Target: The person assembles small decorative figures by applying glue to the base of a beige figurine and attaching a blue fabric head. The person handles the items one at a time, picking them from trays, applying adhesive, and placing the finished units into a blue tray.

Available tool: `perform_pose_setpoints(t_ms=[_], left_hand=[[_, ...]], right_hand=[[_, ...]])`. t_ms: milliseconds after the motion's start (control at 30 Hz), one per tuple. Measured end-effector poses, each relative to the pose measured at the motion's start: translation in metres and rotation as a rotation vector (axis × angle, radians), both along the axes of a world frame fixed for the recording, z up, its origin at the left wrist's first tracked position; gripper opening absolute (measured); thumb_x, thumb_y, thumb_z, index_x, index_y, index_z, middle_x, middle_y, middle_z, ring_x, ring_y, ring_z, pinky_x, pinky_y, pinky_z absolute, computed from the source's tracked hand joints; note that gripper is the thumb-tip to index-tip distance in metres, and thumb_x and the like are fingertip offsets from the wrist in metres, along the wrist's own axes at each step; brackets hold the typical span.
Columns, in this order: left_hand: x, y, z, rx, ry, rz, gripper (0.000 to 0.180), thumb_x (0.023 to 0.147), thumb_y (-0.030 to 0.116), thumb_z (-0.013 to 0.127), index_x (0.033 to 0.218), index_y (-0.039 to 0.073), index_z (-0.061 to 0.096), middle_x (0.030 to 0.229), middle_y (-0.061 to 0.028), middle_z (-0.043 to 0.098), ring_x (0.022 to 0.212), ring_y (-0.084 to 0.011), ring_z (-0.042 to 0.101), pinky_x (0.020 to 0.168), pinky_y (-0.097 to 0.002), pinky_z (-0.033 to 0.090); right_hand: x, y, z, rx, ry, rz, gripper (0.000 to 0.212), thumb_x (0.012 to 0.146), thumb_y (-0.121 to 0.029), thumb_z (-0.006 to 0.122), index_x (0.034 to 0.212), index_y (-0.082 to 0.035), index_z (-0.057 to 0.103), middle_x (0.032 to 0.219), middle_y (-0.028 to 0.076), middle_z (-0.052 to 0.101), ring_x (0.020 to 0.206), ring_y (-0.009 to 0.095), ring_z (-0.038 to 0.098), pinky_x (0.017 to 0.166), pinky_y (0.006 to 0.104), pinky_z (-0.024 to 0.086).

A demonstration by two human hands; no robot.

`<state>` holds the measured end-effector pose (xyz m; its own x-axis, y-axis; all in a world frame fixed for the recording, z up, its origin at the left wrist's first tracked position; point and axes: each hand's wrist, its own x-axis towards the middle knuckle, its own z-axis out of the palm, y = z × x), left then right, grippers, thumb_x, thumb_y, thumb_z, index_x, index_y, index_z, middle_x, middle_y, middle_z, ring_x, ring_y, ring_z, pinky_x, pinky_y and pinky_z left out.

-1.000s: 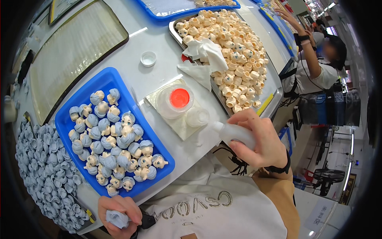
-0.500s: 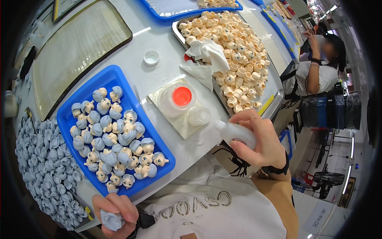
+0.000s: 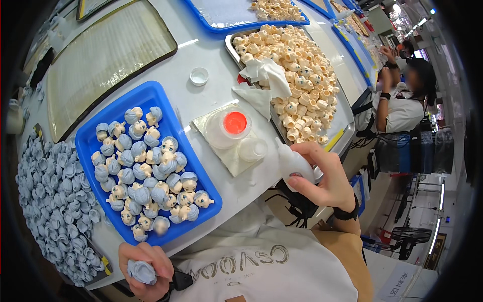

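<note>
My left hand [image 3: 160, 261], at the lower left below the blue tray's near corner, is closed around a grey-blue doll hair piece [image 3: 142, 272]. In my right hand [image 3: 329, 182] is a white squeeze bottle [image 3: 296, 165], tilted, its narrow tip pointing up and to the left past the table's near edge. That tip is apart from the hair piece. The blue tray [image 3: 146, 89] holds several doll heads [image 3: 137, 173] with grey-blue hair. Left of it lies a large heap of loose hair pieces [image 3: 55, 201].
A wide clear jar with a red top [image 3: 235, 122] and a small translucent pot [image 3: 253, 150] stand on a pale pad [image 3: 236, 168]. Beyond are a small round dish [image 3: 199, 76], white cloth [image 3: 275, 80] and a metal tray heaped with peach doll-head parts [image 3: 307, 75]. A co-worker [image 3: 402, 105] sits at the right.
The squeeze bottle has turned in my right hand, so its tip points more upward. My left hand still holds the hair piece, now turned slightly. The view has shifted a little.
</note>
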<state>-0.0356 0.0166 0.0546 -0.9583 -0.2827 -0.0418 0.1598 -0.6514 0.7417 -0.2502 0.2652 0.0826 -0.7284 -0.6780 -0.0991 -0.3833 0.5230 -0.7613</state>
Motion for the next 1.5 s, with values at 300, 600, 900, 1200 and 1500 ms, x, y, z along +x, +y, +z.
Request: perform_pose_setpoints(t_ms=[300,600,900,1200,1500], left_hand=[[0.004,0.005,-0.004,-0.050,-0.126,0.103,0.041,0.086,0.039,0.056,0.093,0.002,0.038,0.067,-0.0080,0.046,0.049,-0.0123,0.041,0.034,-0.0208,0.032],[0.003,0.006,-0.005,-0.059,-0.141,0.093,0.042,0.086,0.040,0.056,0.092,0.002,0.038,0.067,-0.0080,0.047,0.049,-0.0119,0.041,0.035,-0.0205,0.032],[0.005,-0.003,0.002,-0.046,-0.065,-0.065,0.038,0.090,0.037,0.052,0.105,0.002,0.046,0.079,-0.0093,0.051,0.056,-0.0109,0.039,0.044,-0.0223,0.033],[0.004,-0.002,0.007,-0.105,-0.092,0.043,0.041,0.088,0.041,0.054,0.099,0.002,0.046,0.075,-0.0083,0.050,0.056,-0.0117,0.043,0.044,-0.0216,0.035],[0.007,0.004,-0.004,-0.100,-0.031,0.015,0.039,0.089,0.037,0.054,0.104,0.001,0.046,0.078,-0.0107,0.050,0.058,-0.0129,0.042,0.044,-0.0234,0.035]], right_hand=[[0.007,0.004,0.000,0.112,0.001,0.020,0.038,0.071,-0.018,0.065,0.105,-0.002,0.056,0.078,0.014,0.063,0.063,0.025,0.063,0.058,0.0298,0.048],[0.008,0.004,0.001,0.039,0.087,-0.045,0.037,0.072,-0.012,0.065,0.104,-0.001,0.053,0.078,0.011,0.063,0.065,0.018,0.063,0.059,0.0268,0.048],[-0.078,-0.060,0.030,0.062,0.398,0.088,0.036,0.074,-0.021,0.062,0.100,0.000,0.048,0.071,0.017,0.058,0.063,0.030,0.057,0.058,0.0377,0.043],[-0.109,-0.115,-0.007,0.250,0.316,0.232,0.039,0.072,-0.023,0.067,0.099,-0.001,0.049,0.085,0.017,0.060,0.078,0.030,0.060,0.065,0.0363,0.047],[-0.073,0.008,0.065,0.178,0.343,-0.133,0.036,0.075,-0.011,0.068,0.106,0.000,0.055,0.094,0.007,0.063,0.082,0.015,0.060,0.069,0.0289,0.048]])
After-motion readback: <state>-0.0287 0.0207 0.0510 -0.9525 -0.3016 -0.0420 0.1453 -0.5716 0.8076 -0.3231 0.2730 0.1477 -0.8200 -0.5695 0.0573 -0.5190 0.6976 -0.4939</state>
